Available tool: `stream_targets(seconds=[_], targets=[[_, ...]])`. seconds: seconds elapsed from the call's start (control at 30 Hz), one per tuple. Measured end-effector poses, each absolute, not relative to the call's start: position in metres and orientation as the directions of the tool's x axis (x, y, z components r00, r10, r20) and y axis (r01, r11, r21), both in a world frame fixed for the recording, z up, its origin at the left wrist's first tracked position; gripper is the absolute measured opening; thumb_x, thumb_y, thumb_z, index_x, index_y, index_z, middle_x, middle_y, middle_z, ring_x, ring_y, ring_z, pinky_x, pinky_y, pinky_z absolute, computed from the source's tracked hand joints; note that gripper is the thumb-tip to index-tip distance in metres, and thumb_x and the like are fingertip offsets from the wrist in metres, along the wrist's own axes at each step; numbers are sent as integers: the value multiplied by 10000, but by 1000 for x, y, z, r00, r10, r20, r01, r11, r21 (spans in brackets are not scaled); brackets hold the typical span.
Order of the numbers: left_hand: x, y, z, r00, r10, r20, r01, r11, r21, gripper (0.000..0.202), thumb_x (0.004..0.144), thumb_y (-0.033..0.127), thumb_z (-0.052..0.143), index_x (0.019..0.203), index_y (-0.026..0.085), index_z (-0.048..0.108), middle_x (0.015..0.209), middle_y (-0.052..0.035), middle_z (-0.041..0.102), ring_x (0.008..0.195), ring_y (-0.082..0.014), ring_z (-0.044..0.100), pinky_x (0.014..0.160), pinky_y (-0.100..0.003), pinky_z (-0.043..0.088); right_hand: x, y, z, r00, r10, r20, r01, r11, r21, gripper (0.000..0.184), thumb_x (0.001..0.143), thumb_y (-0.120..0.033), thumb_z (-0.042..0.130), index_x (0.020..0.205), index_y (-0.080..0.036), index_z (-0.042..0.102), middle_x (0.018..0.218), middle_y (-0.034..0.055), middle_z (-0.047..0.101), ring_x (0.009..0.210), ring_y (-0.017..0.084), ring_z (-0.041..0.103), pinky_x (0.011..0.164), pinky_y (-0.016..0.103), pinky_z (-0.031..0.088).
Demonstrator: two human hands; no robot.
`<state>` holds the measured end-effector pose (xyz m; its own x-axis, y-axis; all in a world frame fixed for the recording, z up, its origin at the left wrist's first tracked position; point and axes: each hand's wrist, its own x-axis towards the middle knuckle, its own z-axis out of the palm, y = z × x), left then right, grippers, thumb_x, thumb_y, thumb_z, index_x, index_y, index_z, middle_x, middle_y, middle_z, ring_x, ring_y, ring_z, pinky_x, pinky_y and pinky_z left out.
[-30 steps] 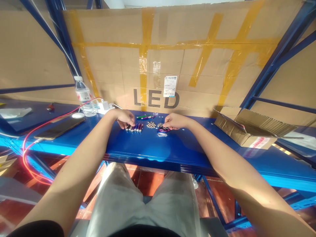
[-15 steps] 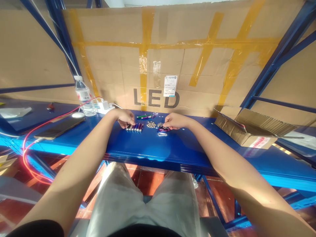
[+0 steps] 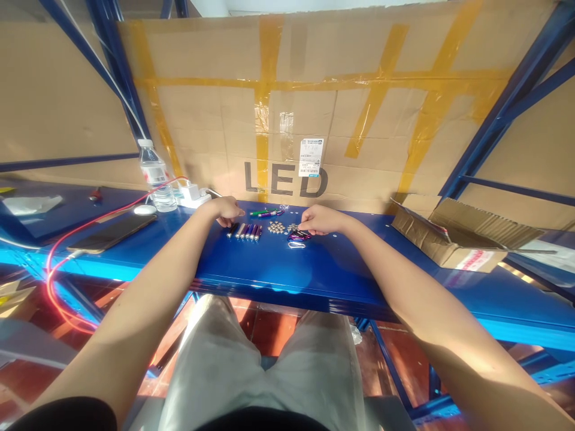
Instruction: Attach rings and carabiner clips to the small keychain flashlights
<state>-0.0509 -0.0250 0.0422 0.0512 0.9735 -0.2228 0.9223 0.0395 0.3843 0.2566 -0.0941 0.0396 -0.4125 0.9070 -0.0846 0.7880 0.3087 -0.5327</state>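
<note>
My left hand (image 3: 228,209) is over the left end of a row of small metal tubes (image 3: 248,232), black, silver, blue and purple with shiny ends. Its index finger reaches out to the right, apart from the thumb, and the black tube (image 3: 232,230) lies just under the fingers. My right hand (image 3: 315,220) has its fingertips pressed together at a small pile of coloured carabiners (image 3: 300,237); whatever they pinch is too small to make out. Between the hands is a cluster of small round metal pieces (image 3: 275,227). Behind it lie green and purple pen-like tubes (image 3: 268,212).
A water bottle (image 3: 158,176), a white plug adapter (image 3: 192,193) and a phone (image 3: 112,232) on a red cable stand at the left. An open cardboard box (image 3: 458,236) is at the right. A large cardboard sheet (image 3: 215,126) marked LED closes off the back of the blue table (image 3: 287,269).
My left hand has lifted off the middle of the tube row and shifted left, uncovering the tubes. The right hand stays at the carabiners.
</note>
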Motion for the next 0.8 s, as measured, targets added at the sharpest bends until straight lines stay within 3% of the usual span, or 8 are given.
stream_targets(seconds=[0.1, 0.17, 0.23, 0.47, 0.63, 0.8], targets=[[-46, -15, 34, 14, 1000, 16, 964, -18, 264, 387, 883, 401, 632, 1121, 104, 700, 1036, -206, 767, 937, -310, 757, 804, -339, 598, 257, -93, 39, -406, 912, -66, 788, 312, -530, 332, 892, -263, 676, 610, -186, 520, 556, -2, 564, 469, 94, 476, 476, 251, 379], [-39, -8, 28, 108, 972, 210, 963, -155, 221, 311, 876, 338, 621, 1096, 142, 723, 1167, -165, 755, 1078, -297, 720, 919, -319, 567, 257, -91, 38, -405, 913, -52, 786, 319, -529, 337, 886, -267, 687, 608, -186, 514, 565, 1, 568, 473, 95, 482, 480, 251, 381], [-31, -2, 22, 243, 928, 282, 928, -308, 212, 284, 875, 292, 605, 1098, 175, 737, 1210, -111, 752, 1122, -260, 699, 986, -282, 537, 258, -87, 35, -402, 915, -37, 783, 323, -531, 335, 879, -271, 698, 612, -186, 514, 576, 1, 576, 477, 95, 490, 489, 250, 388], [-15, 7, 11, 412, 889, 201, 851, -454, 262, 370, 854, 208, 588, 1191, 193, 739, 1257, -63, 742, 1138, -214, 686, 1048, -267, 506, 258, -85, 35, -376, 926, 8, 790, 325, -521, 319, 888, -267, 695, 625, -184, 534, 583, 3, 583, 501, 104, 509, 516, 257, 403], [-15, 4, 11, 461, 864, 202, 811, -502, 300, 351, 874, 259, 582, 1169, 191, 759, 1253, -66, 742, 1134, -219, 681, 1035, -270, 501, 256, -92, 39, -389, 921, 12, 800, 344, -492, 337, 891, -235, 672, 592, -181, 525, 574, 14, 583, 530, 115, 522, 545, 262, 412], [-9, 5, 12, 462, 873, 156, 853, -486, 192, 300, 848, 338, 661, 1068, 183, 794, 1193, -108, 749, 1163, -267, 643, 1096, -349, 466, 254, -95, 40, -389, 921, 7, 802, 342, -490, 311, 904, -208, 630, 613, -182, 523, 584, 8, 574, 538, 114, 526, 549, 257, 408]])
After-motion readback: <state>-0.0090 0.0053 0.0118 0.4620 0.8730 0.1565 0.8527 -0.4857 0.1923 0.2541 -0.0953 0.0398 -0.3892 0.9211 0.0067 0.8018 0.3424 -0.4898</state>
